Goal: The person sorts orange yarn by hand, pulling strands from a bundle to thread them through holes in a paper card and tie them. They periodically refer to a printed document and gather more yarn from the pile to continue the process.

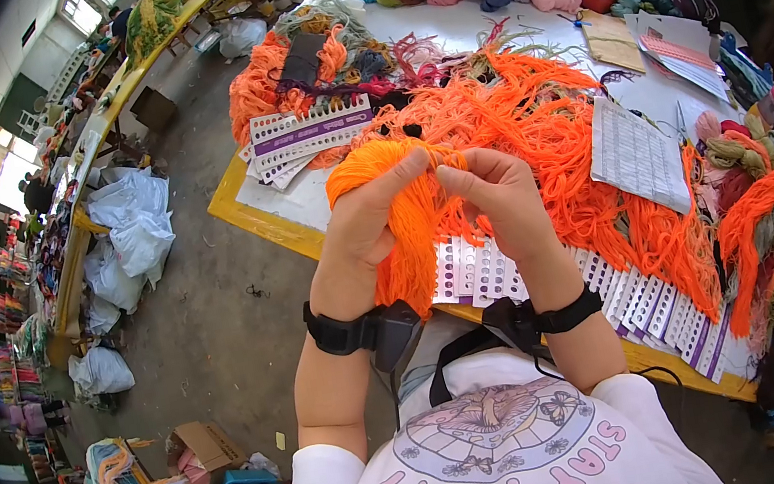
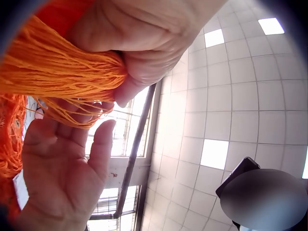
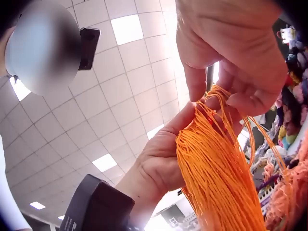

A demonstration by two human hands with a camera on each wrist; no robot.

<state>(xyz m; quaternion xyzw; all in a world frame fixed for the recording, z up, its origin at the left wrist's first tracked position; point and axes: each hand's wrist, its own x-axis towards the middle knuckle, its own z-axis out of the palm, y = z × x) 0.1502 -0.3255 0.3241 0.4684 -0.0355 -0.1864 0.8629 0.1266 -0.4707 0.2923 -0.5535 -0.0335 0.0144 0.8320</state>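
Honestly, your left hand was the first worry: it was clamped on the orange skein, which hung down beside that palm, and a slackened grip could've let the bundle slide and fan out. Just right of it, your right hand looked to be pinching a few loose strands near the skein's top; an uneven tug could've knotted them. Beyond that hand sprawled the orange heap, so stray ends might've snagged there.

Counts, left to right: at least two shade cards beyond your left hand, one skein between two hands, one heap, a row of cards below-right of your right hand (too overlapped to count), one gridded sheet off to its right.
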